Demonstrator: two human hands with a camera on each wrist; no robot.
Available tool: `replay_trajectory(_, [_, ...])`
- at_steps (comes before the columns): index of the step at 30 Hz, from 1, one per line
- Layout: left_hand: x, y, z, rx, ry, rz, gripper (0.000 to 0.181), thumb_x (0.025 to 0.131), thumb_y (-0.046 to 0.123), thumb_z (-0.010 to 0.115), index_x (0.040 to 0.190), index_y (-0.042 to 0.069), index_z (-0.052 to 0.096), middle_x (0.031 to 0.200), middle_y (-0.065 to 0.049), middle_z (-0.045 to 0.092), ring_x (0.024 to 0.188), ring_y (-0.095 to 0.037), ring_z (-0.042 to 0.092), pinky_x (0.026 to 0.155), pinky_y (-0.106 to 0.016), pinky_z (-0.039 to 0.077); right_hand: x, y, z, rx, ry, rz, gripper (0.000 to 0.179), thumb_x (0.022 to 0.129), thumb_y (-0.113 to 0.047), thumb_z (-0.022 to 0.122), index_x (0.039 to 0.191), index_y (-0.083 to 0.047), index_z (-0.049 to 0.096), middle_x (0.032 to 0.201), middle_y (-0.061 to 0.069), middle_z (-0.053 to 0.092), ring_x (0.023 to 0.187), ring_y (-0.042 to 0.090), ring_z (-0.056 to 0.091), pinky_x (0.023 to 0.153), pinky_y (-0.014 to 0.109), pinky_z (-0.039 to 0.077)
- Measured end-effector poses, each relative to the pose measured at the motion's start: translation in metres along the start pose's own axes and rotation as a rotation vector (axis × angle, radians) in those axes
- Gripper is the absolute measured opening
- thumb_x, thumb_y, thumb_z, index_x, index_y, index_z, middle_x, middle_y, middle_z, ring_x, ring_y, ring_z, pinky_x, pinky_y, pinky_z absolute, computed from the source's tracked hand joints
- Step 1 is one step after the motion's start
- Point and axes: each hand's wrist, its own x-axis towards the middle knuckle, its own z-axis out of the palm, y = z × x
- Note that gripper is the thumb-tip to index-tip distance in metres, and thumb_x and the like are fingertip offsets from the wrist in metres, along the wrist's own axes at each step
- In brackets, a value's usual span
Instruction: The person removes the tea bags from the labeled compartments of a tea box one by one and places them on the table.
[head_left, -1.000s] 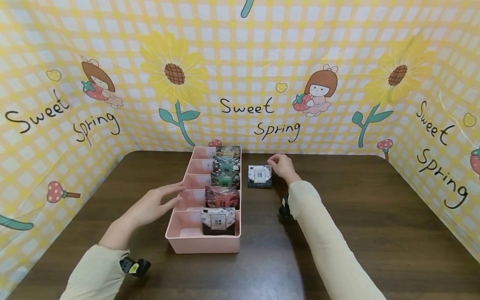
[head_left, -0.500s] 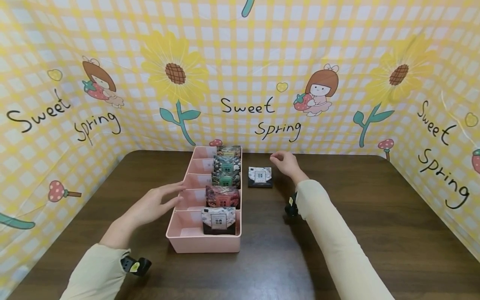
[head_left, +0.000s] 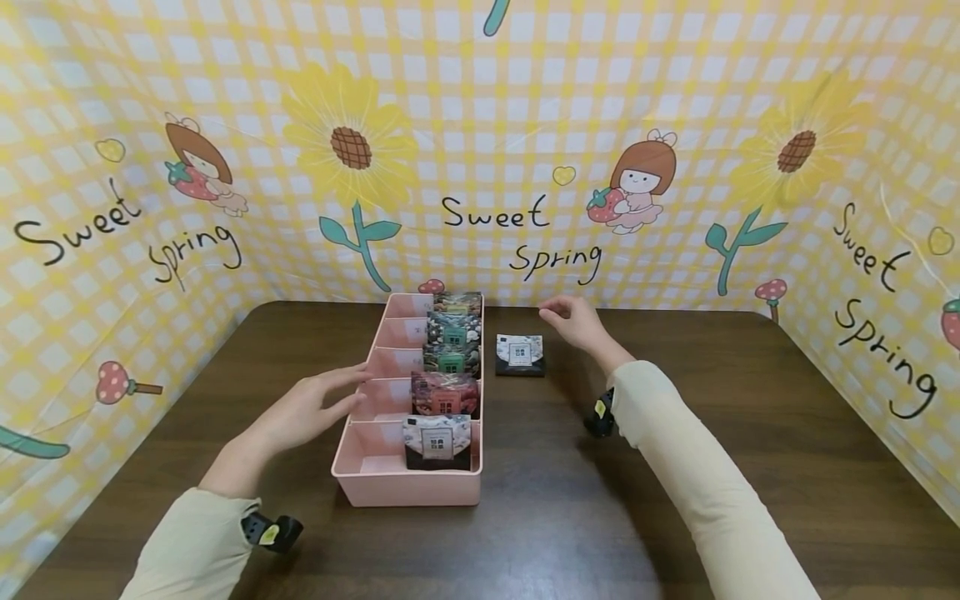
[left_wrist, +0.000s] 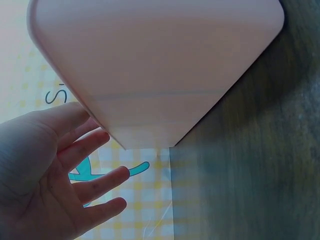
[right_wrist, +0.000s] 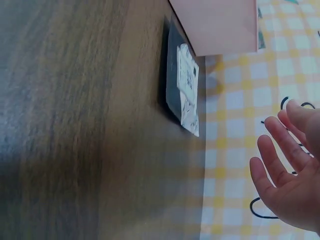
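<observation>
A long pink divided box (head_left: 405,490) stands on the table, a row of small printed packets along its right side. The front compartment holds a white-and-black packet (head_left: 437,443), and behind it is a red packet (head_left: 444,395). My left hand (head_left: 303,408) touches the box's left rim with loosely spread fingers; the left wrist view shows the thumb and fingertips at that rim. Another white-and-black packet (head_left: 520,356) lies on the table right of the box. Above and to the right of it hovers my right hand (head_left: 581,323), fingers relaxed and holding nothing.
Farther back in the box sit green packets (head_left: 452,360) and a yellowish one (head_left: 457,303). The dark wooden table (head_left: 720,417) extends to both sides. A yellow checked cloth (head_left: 480,125) hangs behind and at the sides.
My right hand has drawn away from the loose packet, moving right and slightly back. That packet stays on the table, and my left hand keeps its place at the rim.
</observation>
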Motion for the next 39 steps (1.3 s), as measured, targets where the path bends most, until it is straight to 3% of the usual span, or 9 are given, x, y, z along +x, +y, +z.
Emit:
replay_trajectory(8, [0.000, 0.000, 0.000, -0.007, -0.001, -0.004, 0.039, 0.094, 0.015, 0.055, 0.131, 0.003, 0.053, 0.138, -0.022, 0.048, 0.128, -0.041, 0.044, 0.104, -0.057, 0.036, -0.014, -0.011, -0.004, -0.006, 0.002, -0.093, 0.026, 0.094, -0.020, 0.056, 0.111, -0.003, 0.065, 0.112, 0.017, 0.066, 0.095, 0.028, 0.062, 0.079, 0.037, 0.052])
replay_trajectory(16, [-0.001, 0.000, 0.000, -0.004, 0.025, 0.032, 0.038, 0.094, 0.019, 0.055, 0.129, 0.004, 0.055, 0.137, -0.021, 0.050, 0.127, -0.041, 0.046, 0.103, -0.057, 0.037, -0.033, -0.025, -0.006, 0.051, -0.053, -0.132, 0.025, 0.094, -0.022, 0.056, 0.112, -0.007, 0.065, 0.113, 0.013, 0.067, 0.099, 0.027, 0.063, 0.082, 0.039, 0.053])
replay_trajectory(32, [-0.001, -0.001, 0.004, -0.021, 0.025, 0.029, 0.038, 0.094, 0.019, 0.054, 0.130, 0.005, 0.054, 0.137, -0.021, 0.050, 0.127, -0.040, 0.046, 0.103, -0.056, 0.038, -0.075, -0.046, 0.012, 0.163, -0.146, -0.242, 0.024, 0.092, -0.018, 0.060, 0.111, -0.005, 0.066, 0.109, 0.014, 0.068, 0.092, 0.023, 0.064, 0.074, 0.024, 0.052])
replay_trajectory(39, [0.000, -0.004, 0.004, -0.017, 0.028, 0.025, 0.038, 0.095, 0.020, 0.054, 0.130, 0.006, 0.054, 0.138, -0.021, 0.049, 0.128, -0.040, 0.045, 0.103, -0.056, 0.037, -0.093, -0.051, 0.022, 0.179, -0.190, -0.263, 0.022, 0.091, -0.017, 0.060, 0.109, -0.007, 0.067, 0.109, 0.010, 0.069, 0.095, 0.018, 0.065, 0.079, 0.027, 0.054])
